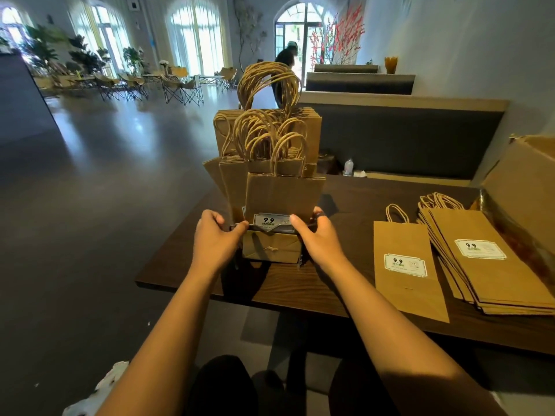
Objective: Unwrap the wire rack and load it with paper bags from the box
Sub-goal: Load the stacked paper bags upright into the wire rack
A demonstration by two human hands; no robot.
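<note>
A dark wire rack point(271, 229) stands on the wooden table point(345, 205), filled with several upright brown paper bags point(282, 190) in stepped rows, their twisted handles pointing up. My left hand point(214, 235) grips the rack's front left corner. My right hand point(316, 235) grips the front right corner, thumb over the front rail. Most of the rack is hidden by bags and hands. To the right, a single bag point(405, 265) lies flat beside a fanned stack of bags point(486, 259). The open cardboard box point(522, 187) is at the far right.
A dark bench back point(405, 136) runs behind the table, with a small bottle point(348, 167) on the seat. Crumpled white wrapping point(102, 388) lies on the floor at the lower left. Folding chairs and a person are far off across the open floor.
</note>
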